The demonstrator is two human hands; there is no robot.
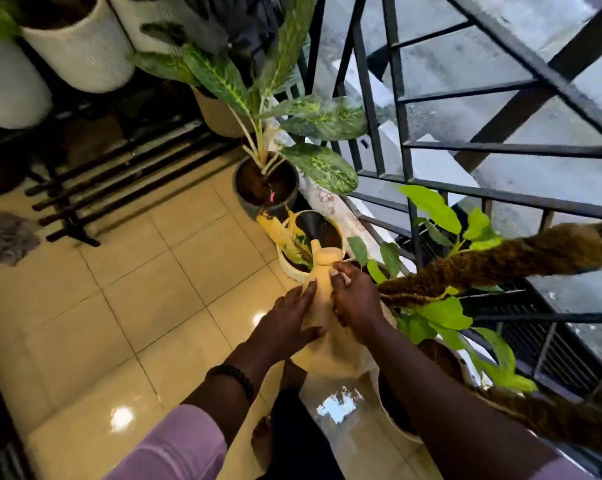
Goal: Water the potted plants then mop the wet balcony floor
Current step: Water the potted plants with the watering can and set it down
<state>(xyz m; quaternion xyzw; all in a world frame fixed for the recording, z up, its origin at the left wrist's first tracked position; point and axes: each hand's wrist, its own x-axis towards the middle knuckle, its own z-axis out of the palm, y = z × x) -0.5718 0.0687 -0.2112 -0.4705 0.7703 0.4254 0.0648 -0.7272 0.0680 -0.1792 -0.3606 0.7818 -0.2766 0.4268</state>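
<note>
A pale yellow watering can [322,299] is tilted forward, its black spout [308,221] pointing into a white pot [287,268] with a small yellow-green plant. My left hand [285,322] presses flat against the can's left side. My right hand [353,301] grips its upper right side by the handle. Beyond stands a dark grey pot [240,192] with a tall plant of mottled green leaves [316,166]. Under my right forearm sits a white pot [389,410] with bright green leaves and a brown moss pole [500,261].
Cream floor tiles [161,292] carry a puddle [341,403] near my bare foot [263,441]. A grey cloth [6,237] lies at far left. Black rods [119,181] lie under a stand with white ribbed pots [81,46]. A black metal railing [407,143] closes the right side.
</note>
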